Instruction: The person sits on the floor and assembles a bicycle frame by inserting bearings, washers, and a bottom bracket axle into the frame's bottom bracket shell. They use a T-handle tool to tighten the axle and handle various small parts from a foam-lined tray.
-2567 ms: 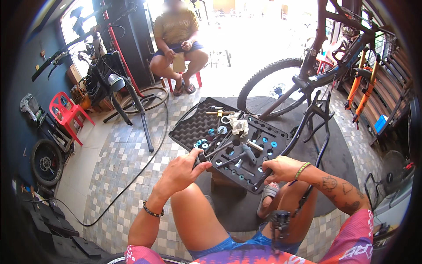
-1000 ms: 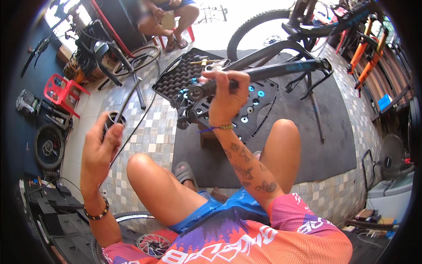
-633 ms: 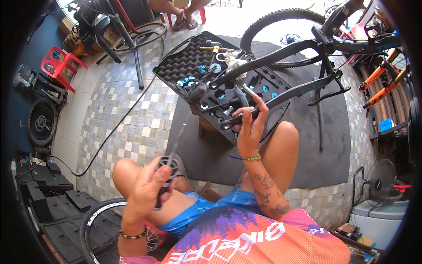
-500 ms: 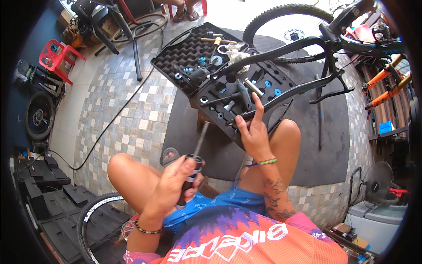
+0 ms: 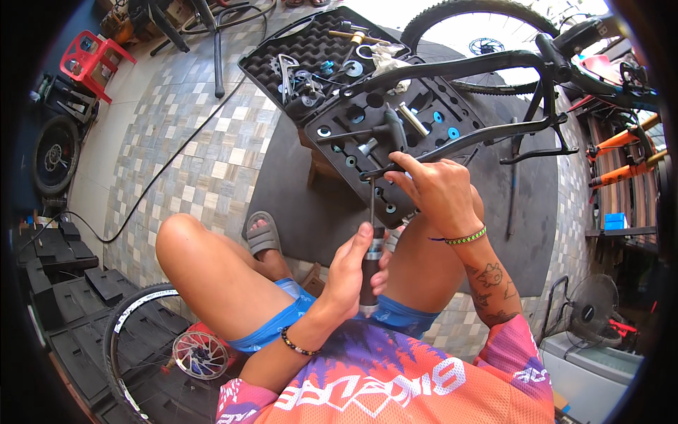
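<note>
My left hand (image 5: 351,272) is wrapped round a thick, dark cylindrical tool (image 5: 373,249) with silvery bands and a thin metal shaft. The shaft points up, and its tip meets the end of a black bicycle frame arm (image 5: 459,141); I cannot make out whether it sits inside a hole there. My right hand (image 5: 439,192) grips that same arm just behind its end, index finger over the top and thumb below. Under the arm lies an open black tool case (image 5: 434,99) with foam inserts. It holds a T-handled tool (image 5: 387,131), a silver cylinder (image 5: 413,119) and several blue-ringed parts.
A bicycle wheel (image 5: 487,88) lies beyond the case. Another wheel (image 5: 116,332) with a brake disc is at my lower left. A black cable (image 5: 176,169) crosses the tiles. A red plastic stool (image 5: 92,60) stands far left, a fan (image 5: 592,304) to the right.
My left hand has moved right and brought the tool's shaft up to the frame arm's end. My right index finger, raised before, now lies along the arm. The view has shifted slightly.
</note>
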Motion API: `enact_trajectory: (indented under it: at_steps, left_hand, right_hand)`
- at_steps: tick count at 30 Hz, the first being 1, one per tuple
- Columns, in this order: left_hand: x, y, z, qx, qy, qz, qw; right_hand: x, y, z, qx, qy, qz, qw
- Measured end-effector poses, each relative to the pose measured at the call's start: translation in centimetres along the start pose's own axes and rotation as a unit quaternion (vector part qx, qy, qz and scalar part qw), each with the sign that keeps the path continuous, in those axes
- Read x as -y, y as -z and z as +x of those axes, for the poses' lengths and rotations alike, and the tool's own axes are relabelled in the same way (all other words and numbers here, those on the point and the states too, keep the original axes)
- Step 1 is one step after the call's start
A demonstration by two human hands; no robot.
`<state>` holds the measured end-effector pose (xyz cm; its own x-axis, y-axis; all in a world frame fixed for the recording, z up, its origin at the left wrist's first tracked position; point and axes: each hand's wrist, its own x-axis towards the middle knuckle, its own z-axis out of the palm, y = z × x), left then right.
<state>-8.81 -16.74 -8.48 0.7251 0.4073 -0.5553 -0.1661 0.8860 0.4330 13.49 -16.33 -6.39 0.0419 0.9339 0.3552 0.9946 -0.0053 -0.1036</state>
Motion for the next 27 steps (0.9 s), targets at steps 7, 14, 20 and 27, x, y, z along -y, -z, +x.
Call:
enact_trajectory:
  at_steps: [7, 14, 20, 27]
  left_hand:
    - [-0.8, -3.3, 3.6, -0.035, -0.105, -0.101, 0.989]
    - [-0.9, -3.2, 5.3, -0.004, -0.084, -0.175, 0.981]
    - [-1.7, -2.5, 5.3, 0.022, -0.052, -0.203, 0.978]
    - [-2.4, -2.1, 4.7, 0.019, -0.044, -0.189, 0.981]
  right_hand:
    - [0.8, 1.7, 0.2, 0.03, 0.014, 0.041, 0.999]
    - [0.7, 2.1, 0.0, 0.058, -0.009, 0.092, 0.994]
    - [0.7, 2.5, 0.6, 0.076, 0.011, 0.049, 0.996]
    - [1.2, 3.0, 1.0, 0.095, -0.007, 0.064, 0.993]
